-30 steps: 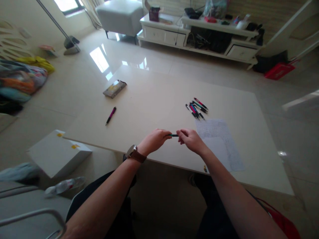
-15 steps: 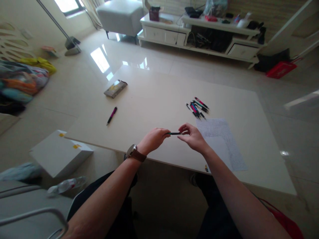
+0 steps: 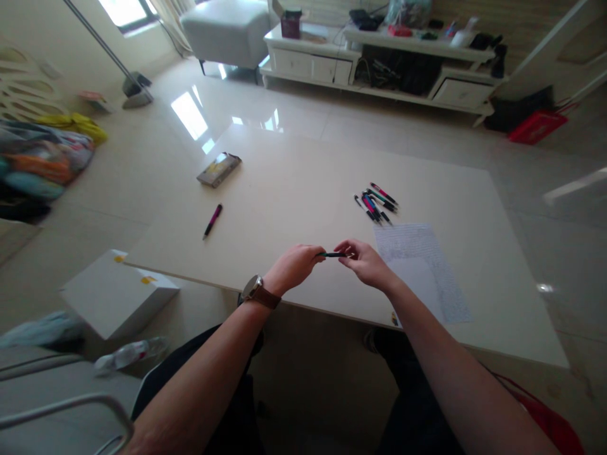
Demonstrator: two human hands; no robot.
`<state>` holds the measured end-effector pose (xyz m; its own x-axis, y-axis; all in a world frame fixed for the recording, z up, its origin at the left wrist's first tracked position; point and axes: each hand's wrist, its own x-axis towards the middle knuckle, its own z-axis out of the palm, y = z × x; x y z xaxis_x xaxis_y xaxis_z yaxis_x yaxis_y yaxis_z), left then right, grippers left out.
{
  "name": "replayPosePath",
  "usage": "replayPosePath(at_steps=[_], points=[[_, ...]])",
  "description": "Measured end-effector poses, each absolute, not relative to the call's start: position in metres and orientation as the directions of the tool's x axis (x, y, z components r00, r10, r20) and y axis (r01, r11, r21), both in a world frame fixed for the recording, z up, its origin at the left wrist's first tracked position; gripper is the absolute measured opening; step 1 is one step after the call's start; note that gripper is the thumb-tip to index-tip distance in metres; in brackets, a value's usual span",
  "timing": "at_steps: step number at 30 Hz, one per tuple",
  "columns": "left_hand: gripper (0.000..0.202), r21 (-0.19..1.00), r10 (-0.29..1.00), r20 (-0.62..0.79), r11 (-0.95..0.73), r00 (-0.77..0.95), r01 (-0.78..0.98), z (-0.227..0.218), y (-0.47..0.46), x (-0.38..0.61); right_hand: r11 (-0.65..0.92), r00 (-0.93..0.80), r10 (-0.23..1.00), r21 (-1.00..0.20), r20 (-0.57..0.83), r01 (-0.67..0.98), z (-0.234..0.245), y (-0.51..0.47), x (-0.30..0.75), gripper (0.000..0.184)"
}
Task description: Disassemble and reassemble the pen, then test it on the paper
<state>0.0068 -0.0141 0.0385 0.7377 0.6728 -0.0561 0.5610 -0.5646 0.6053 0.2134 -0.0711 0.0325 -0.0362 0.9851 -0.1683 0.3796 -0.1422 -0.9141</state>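
Between my hands a dark pen (image 3: 334, 254) with a green part lies level above the near side of the white table (image 3: 294, 189). My left hand (image 3: 298, 262) is closed on its green end. The fingers of my right hand (image 3: 363, 259) curl around the other end, at the dark tip. Beyond my right hand lies a loose bunch of pens (image 3: 377, 203) in several colours. A sheet of paper with writing (image 3: 448, 278) is beside my right wrist. A purple and black pen (image 3: 213, 221) rests alone to the left.
A flat grey box (image 3: 219, 170) sits at the table's far left. On the floor are a white box (image 3: 118, 291) and a plastic bottle (image 3: 128, 355). A white TV cabinet (image 3: 303, 63), a grey stool (image 3: 227, 31) and a red bag (image 3: 537, 127) stand beyond the table.
My right hand has shifted slightly left along the pen, its fingers closer around the tip end. My left hand keeps its hold. The view has moved a little.
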Motion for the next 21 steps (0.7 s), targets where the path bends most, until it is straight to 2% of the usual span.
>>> replayPosePath(at_steps=[2,3,7,10,12,18,21], points=[[0.024,0.610,0.684,-0.071,-0.546,0.726,0.574,0.0402,-0.0144,0.0069,-0.108,0.028,0.994,-0.921,-0.105,0.374,0.0322,-0.0699,0.2130,0.033],[0.025,0.615,0.689,-0.077,-0.536,0.721,0.578,0.0412,-0.0146,0.0070,-0.131,0.055,0.991,-0.926,-0.119,0.354,0.0320,-0.0693,0.2131,0.035],[0.025,0.608,0.699,-0.093,-0.524,0.710,0.596,0.0434,-0.0148,0.0067,-0.255,0.054,0.967,-0.921,-0.251,0.293,0.0310,-0.0679,0.2144,0.034],[0.025,0.595,0.699,-0.091,-0.533,0.710,0.601,0.0429,-0.0149,0.0057,-0.180,0.054,0.984,-0.930,-0.172,0.321,0.0318,-0.0680,0.2147,0.026],[0.024,0.611,0.700,-0.084,-0.526,0.709,0.592,0.0417,-0.0150,0.0052,-0.151,0.093,0.987,-0.936,-0.128,0.317,0.0327,-0.0679,0.2140,0.034],[0.021,0.636,0.695,-0.080,-0.516,0.714,0.574,0.0384,-0.0147,0.0046,-0.272,0.091,0.962,-0.939,-0.258,0.212,0.0332,-0.0666,0.2102,0.038],[0.021,0.645,0.699,-0.083,-0.506,0.710,0.573,0.0391,-0.0149,0.0044,-0.263,0.124,0.960,-0.959,-0.249,0.110,0.0339,-0.0659,0.2090,0.035]])
